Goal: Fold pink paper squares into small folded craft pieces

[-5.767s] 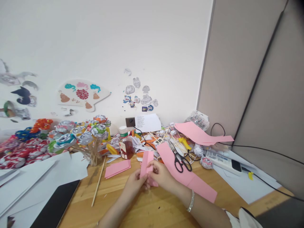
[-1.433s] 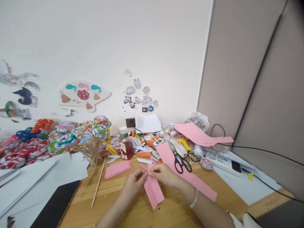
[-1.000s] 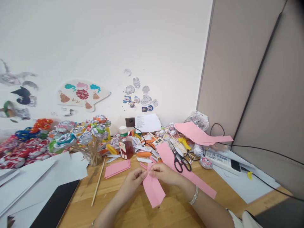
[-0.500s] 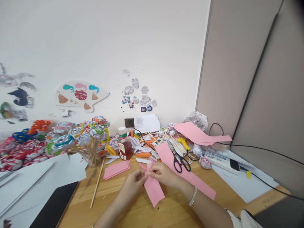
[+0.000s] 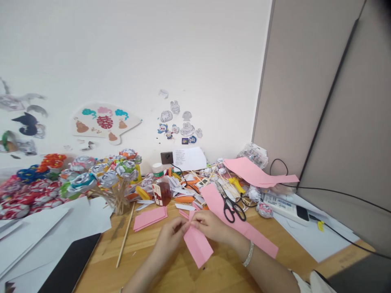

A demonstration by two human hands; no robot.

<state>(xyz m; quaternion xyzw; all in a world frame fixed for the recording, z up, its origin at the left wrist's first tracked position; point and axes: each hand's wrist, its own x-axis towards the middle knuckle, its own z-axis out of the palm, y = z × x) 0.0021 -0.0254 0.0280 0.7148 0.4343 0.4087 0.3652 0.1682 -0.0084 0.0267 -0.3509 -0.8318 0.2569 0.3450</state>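
Observation:
A folded strip of pink paper (image 5: pixel 198 247) is held over the wooden table, its lower end hanging towards me. My left hand (image 5: pixel 173 232) pinches it from the left. From the right, my right hand (image 5: pixel 210 226) grips it with thumb and fingers, close beside the left fingertips. Behind the hands a narrow upper end of the paper shows; the exact fold is hidden by my fingers. Left of them lies a small stack of pink paper pieces (image 5: pixel 150 218). Black-handled scissors (image 5: pixel 233 208) rest on a long pink strip (image 5: pixel 259 241) to the right.
Crumpled-paper flowers on sticks (image 5: pixel 106 175) stand at the left back. A bottle with a white cap (image 5: pixel 161 190) stands behind the pink stack. A wooden stick (image 5: pixel 125 236) and a black flat board (image 5: pixel 73 266) lie left. A white power strip (image 5: pixel 287 208) with cables sits right.
The lower end of the pink strip has tilted slightly and its crease shows more. Both hands keep their pinch in nearly the same place.

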